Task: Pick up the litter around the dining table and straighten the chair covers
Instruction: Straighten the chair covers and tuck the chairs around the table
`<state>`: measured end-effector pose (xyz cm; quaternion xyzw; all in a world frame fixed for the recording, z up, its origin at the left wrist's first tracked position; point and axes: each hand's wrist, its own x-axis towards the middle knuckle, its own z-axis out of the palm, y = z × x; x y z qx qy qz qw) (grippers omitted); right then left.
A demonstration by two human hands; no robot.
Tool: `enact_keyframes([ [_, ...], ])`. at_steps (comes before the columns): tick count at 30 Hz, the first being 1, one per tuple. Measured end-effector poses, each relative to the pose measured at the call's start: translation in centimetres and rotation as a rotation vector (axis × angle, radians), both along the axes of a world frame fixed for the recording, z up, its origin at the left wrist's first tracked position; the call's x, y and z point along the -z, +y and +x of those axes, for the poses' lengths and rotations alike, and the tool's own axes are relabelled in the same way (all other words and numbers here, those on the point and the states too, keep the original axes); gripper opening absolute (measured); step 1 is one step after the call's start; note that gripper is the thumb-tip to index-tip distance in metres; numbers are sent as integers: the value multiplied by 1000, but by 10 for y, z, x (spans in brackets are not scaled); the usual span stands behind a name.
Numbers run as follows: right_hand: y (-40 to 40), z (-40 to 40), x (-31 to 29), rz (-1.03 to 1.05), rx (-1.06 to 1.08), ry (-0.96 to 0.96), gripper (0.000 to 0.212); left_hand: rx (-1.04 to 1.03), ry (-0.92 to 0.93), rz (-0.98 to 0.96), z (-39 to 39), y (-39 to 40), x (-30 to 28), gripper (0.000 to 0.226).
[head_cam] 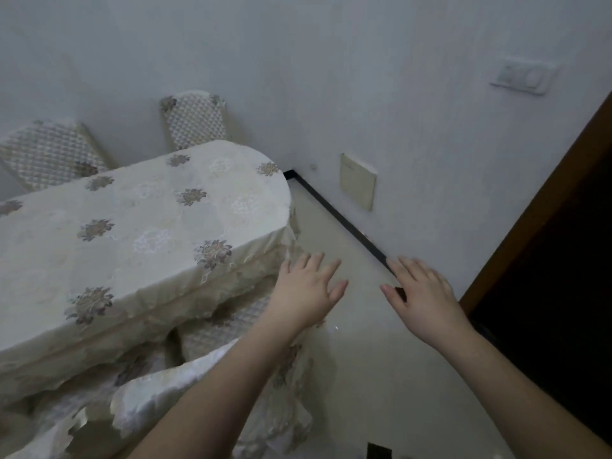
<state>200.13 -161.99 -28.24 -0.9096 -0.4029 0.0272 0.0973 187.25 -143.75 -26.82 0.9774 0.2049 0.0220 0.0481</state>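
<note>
Both hands, the left hand (pixel 306 289) and right hand (pixel 422 293), hover empty with fingers spread beside the dining table (pixel 132 220), apparently poised to straighten the rumpled chair cover (pixel 205 369) below.

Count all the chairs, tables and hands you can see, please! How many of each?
Chairs with patterned covers: 4, two behind the table, two tucked at the near side
Tables with a flowered cloth: 1
Hands: 2, left hand and right hand, both open and holding nothing
Total: 7
</note>
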Motion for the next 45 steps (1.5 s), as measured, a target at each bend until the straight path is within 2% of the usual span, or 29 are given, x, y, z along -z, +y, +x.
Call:
enact_keyframes([
  [7,9,103,-20,5,3,-60,55,117,-93,161,112,2,-28,55],
  [11,16,169,-41,64,36,-84,56,78,-74,130,177,10,-43,56],
  [14,16,223,-62,88,14,-27,59,77,-72,120,220,20,-63,57],
  [20,39,325,-106,197,28,-64,61,54,-113,144,277,47,-101,57],
  [24,78,355,-119,188,-23,-112,60,17,-179,173,306,74,-121,71],
  [36,256,430,-146,180,-133,-230,57,-45,-308,194,395,223,-143,71],
  [40,296,465,-159,156,-139,-267,67,-41,-309,181,434,279,-151,57],
  [43,320,495,-162,185,-126,-283,80,-41,-317,190,461,309,-149,69],
  [45,337,518,-161,204,-125,-284,81,-35,-319,179,480,326,-146,73],
])
